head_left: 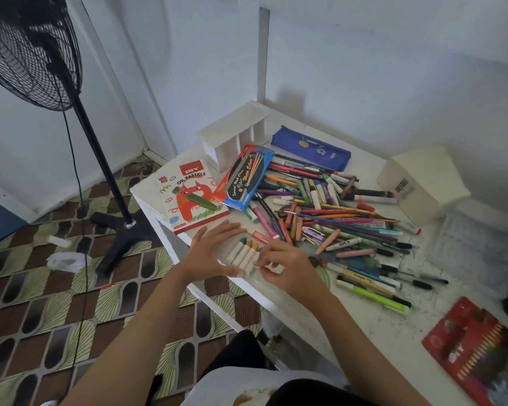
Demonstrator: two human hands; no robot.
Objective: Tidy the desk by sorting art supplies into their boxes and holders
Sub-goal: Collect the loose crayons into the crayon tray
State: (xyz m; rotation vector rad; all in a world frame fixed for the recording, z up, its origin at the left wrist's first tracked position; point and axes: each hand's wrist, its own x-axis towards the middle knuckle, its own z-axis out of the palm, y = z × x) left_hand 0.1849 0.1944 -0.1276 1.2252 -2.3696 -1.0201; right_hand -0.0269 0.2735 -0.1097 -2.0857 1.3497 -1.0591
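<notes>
Head view: paper-wrapped pastels lie side by side in a clear plastic tray at the near edge of the white desk. The left hand lies flat with fingers spread at the tray's left end. The right hand pinches one of the pastels with curled fingers. Just behind is a tangled pile of pens and crayons, and to the left a flat cardboard box.

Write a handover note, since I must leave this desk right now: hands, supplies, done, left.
Left hand: open, fingers straight, at the left end of the tray.
Right hand: pinches one of the pastels lined up in the tray.
Done: a few pastels in the tray.
Left: the pile of pens lies loose on the desk; pastel box, holder and pencil case lie behind it.
</notes>
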